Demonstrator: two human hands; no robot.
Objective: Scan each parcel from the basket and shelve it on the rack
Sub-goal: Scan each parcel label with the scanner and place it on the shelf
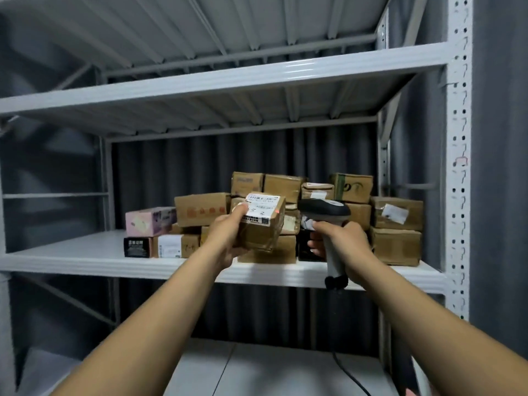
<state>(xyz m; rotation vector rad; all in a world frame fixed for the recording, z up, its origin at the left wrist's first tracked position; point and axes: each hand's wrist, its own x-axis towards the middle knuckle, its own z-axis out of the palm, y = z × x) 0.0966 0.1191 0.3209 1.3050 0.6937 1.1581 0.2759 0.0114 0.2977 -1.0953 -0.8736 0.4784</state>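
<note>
While you are standing at the rack (228,78), whose middle shelf is carrying stacked boxes (397,244), your left hand (225,238) is gripping the parcel (263,235) just before them, fingers curled round it. Your right hand (343,238) is wrapping the scanner (324,208) handle. You are probably lighting the label (261,208) edge; try steering toward its barcode (258,220).

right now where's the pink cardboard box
In the head view, the pink cardboard box lies atop a small black box at the left end of the parcel pile on the white rack shelf.
</note>
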